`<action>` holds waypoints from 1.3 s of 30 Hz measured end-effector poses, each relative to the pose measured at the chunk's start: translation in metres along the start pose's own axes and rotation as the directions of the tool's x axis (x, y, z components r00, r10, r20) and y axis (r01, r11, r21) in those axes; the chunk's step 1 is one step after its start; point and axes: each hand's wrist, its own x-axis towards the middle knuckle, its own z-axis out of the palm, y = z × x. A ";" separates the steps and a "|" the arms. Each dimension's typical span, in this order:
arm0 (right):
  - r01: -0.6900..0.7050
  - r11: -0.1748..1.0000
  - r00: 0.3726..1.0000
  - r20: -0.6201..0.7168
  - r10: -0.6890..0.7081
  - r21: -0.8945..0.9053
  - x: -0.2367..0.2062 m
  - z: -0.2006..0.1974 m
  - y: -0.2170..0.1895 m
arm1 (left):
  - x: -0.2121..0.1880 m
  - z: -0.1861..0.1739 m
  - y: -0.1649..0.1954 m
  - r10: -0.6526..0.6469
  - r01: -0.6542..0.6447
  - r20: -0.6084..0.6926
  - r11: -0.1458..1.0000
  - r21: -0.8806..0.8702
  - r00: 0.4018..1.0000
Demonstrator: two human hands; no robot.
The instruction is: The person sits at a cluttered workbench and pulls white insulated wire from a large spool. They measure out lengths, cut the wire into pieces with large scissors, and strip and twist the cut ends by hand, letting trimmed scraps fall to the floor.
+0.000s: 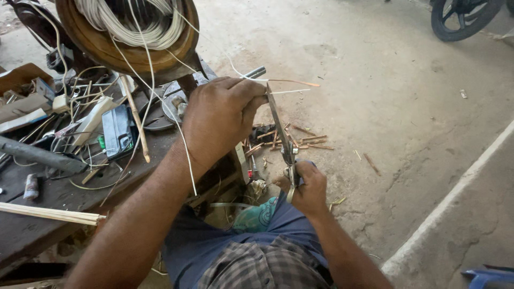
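Pinching a thin strip (289,91), left fingers (251,93) closed; right hand (305,187) grips scissors (282,142).

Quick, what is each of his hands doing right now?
Left hand: closed, pinching a thin white wire.
Right hand: closed around the handles of long metal scissors.

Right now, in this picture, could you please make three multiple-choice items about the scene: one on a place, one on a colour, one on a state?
1. Where is the wheel?
A. top right
B. bottom left
C. centre

2. What colour is the coiled wire on the spool?
A. red
B. whitish
C. green

3. How is the right hand?
A. flat and empty
B. closed on the scissors
C. out of view

Answers: 1 A, it stands at the upper right corner. 2 B, the loops look pale cream. 3 B, its fingers wrap the handles while the left hand grips a thin strip.
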 end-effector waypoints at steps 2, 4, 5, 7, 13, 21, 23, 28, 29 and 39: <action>-0.035 0.999 0.999 0.016 0.035 0.001 0.001 -0.002 0.003 | 0.002 0.001 -0.001 -0.017 0.017 0.028 1.000 0.000 0.999; -0.112 0.992 0.992 0.059 0.115 -0.055 0.003 -0.005 0.005 | 0.004 0.000 -0.002 -0.020 0.020 0.074 1.000 0.001 0.997; -0.126 0.991 0.989 0.075 0.129 -0.042 0.004 -0.007 0.006 | 0.005 -0.001 -0.002 -0.022 0.021 0.095 1.000 0.003 0.995; -0.160 0.987 0.981 0.107 0.161 -0.016 0.007 -0.011 0.007 | 0.005 -0.002 -0.002 0.022 -0.023 0.154 1.000 0.004 0.988; -0.117 0.974 0.986 0.142 0.090 0.193 0.004 -0.009 0.000 | 0.001 -0.001 -0.006 -0.157 0.153 0.213 0.988 0.034 0.964; -0.087 0.987 0.990 0.118 0.072 0.135 -0.003 0.001 0.003 | 0.000 0.004 -0.025 -0.095 0.082 0.243 0.995 0.061 0.965; -0.096 0.981 0.991 0.113 0.078 0.170 -0.004 0.003 0.003 | -0.002 0.003 -0.028 -0.046 0.035 0.203 0.998 0.058 0.978; -0.062 0.985 0.994 0.095 0.047 0.162 -0.003 0.006 -0.002 | -0.009 0.004 -0.030 0.059 -0.063 0.053 0.995 0.083 0.997; -0.069 0.984 0.995 0.088 0.055 0.163 -0.002 0.006 -0.004 | -0.010 0.005 -0.031 0.072 -0.074 0.020 0.993 0.095 0.997; -0.140 0.966 0.990 0.016 0.140 0.219 -0.014 0.018 -0.021 | -0.025 0.025 -0.013 0.024 -0.031 -0.328 0.999 -0.016 0.944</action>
